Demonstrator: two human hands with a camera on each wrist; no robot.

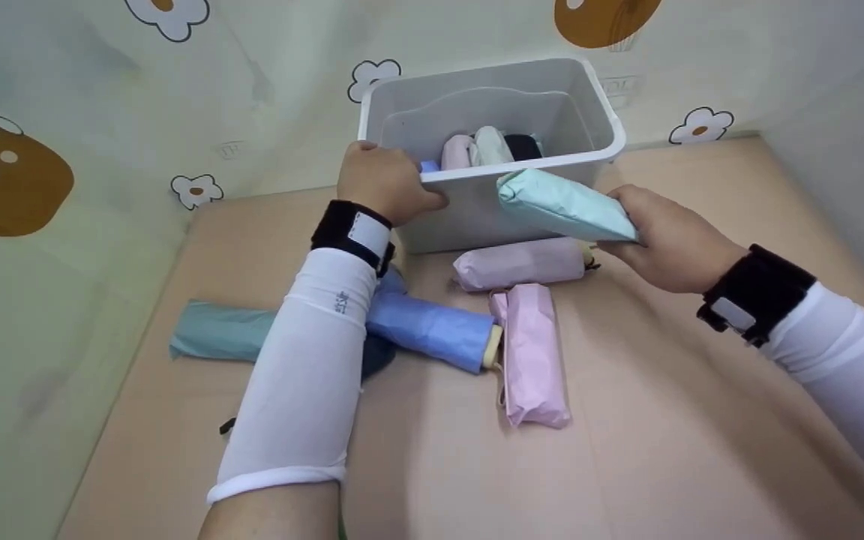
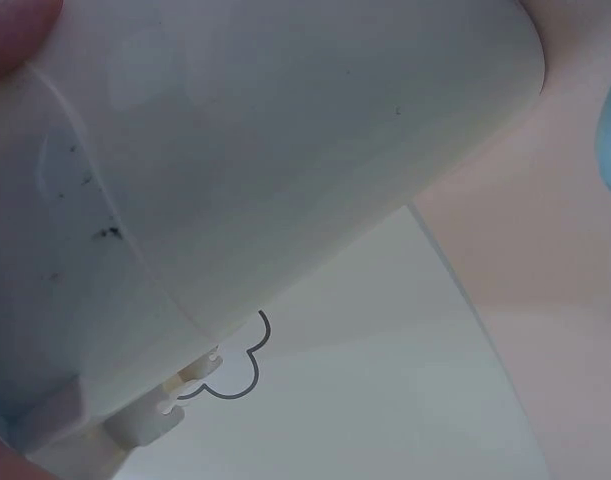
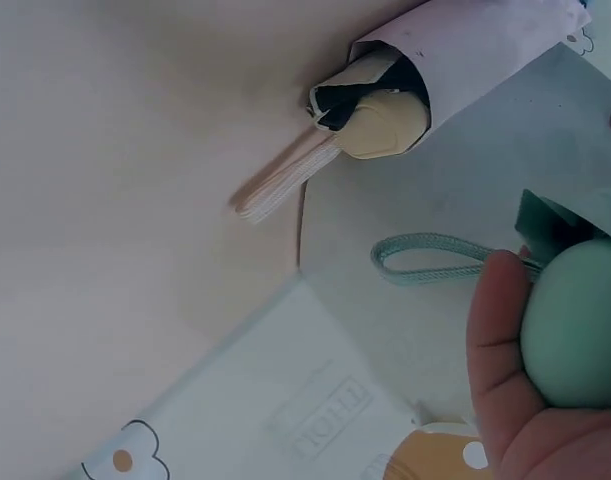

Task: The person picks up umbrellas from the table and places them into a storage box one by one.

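A mint-green folded umbrella (image 1: 563, 204) is gripped by my right hand (image 1: 676, 240) in front of the bin's near rim. Its rounded handle end (image 3: 585, 325) and a wrist loop (image 3: 425, 258) show in the right wrist view. My left hand (image 1: 387, 180) holds the near left rim of the white plastic bin (image 1: 462, 217). Inside the bin stand a pale pink bundle (image 1: 457, 152), a pale green one (image 1: 490, 146) and a black one (image 1: 523, 147); a bit of blue shows beside them.
Before the bin lie a lilac folded umbrella (image 1: 522, 264), a pink one (image 1: 533, 352), a blue one (image 1: 432, 330) and a teal one (image 1: 222, 330). My left forearm partly covers a dark blue item (image 1: 378, 356). A patterned wall sheet (image 1: 274, 127) rises behind.
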